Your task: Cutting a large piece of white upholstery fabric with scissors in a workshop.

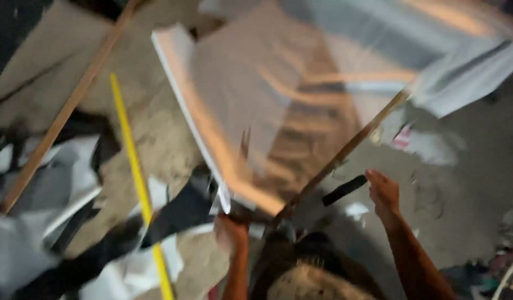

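The whole view was smeared by motion, so most edges were soft. The left hand (231,230) was raised under the lower corner of a large pale panel (251,111), and its fingers were lost behind that corner; whether they were curled on the panel or only pressed against it could not be told. The panel stood tilted above the fingers, its white edge running up and away to the left, its far side cut off by the top of the frame.

The right hand (383,191) was held up just beside a short dark bar (344,190), fingertips close to its end. The blur hid whether the fingers were closed on the bar or merely touching it. A thin wooden strip (345,150) ran diagonally above the bar, along the panel's right side.

Well to the left of both hands lay a yellow stick (137,178) and a long wooden batten (62,116) on sandy ground (162,139), among white and black scraps (73,183) too blurred to identify. A crumpled grey sheet (467,72) hung beyond the right fingers, partly out of view.
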